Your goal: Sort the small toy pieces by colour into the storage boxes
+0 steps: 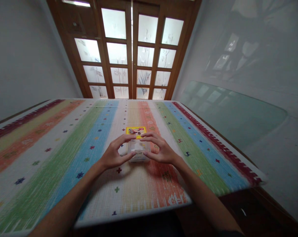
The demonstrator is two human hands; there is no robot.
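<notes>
A small clear plastic box point(138, 146) lies on the striped tablecloth in front of me. Just beyond its far edge shows a yellow printed card point(136, 129) with dark lettering and a red patch; whether it is joined to the box I cannot tell. My left hand point(115, 153) grips the box from the left, thumb at the near edge and fingers at the far edge. On the right side my right hand point(162, 150) holds it the same way. What the box contains is too blurred to make out.
The striped cloth point(65, 158) in white, green, blue, orange and dark red covers the table, whose near edge is close to my body. A glass panel point(228, 108) is at the right wall. Wooden doors with frosted panes point(116, 52) stand beyond the table.
</notes>
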